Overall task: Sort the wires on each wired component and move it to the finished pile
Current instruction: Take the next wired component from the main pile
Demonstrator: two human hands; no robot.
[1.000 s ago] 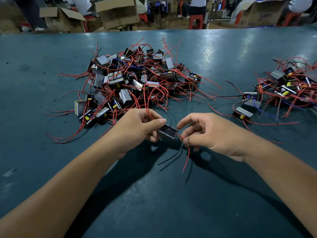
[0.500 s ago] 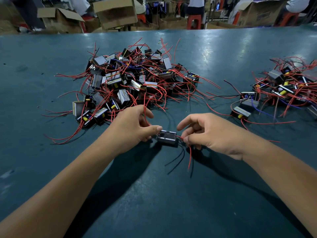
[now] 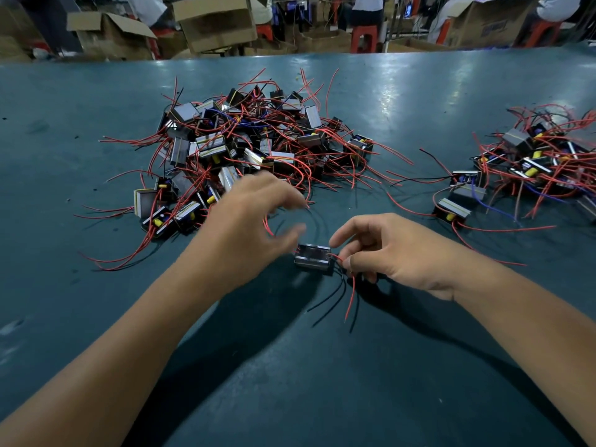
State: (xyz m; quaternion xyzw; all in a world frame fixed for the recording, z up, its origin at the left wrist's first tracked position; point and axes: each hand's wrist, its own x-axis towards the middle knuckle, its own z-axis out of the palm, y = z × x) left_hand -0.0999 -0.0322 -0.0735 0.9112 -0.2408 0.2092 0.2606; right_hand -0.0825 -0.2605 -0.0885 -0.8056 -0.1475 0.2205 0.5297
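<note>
A small black wired component (image 3: 313,259) lies on the green table (image 3: 322,382) between my hands. Red and black wires (image 3: 342,291) trail from its right end toward me. My right hand (image 3: 396,250) pinches those wires right beside the component, index finger stretched over its top edge. My left hand (image 3: 248,224) hovers blurred just left of the component, fingers spread and loose, a red wire curving under its fingers. A big heap of unsorted components (image 3: 245,146) with red wires lies behind my left hand. A smaller pile (image 3: 529,166) sits at the far right.
Cardboard boxes (image 3: 213,24), red stools and seated people stand beyond the table's far edge. Loose red wires from both piles spread over the table surface around my hands.
My left hand has let go of the component's left end and lifted away with fingers spread. The component now rests on the table. My right hand keeps its pinch on the wires.
</note>
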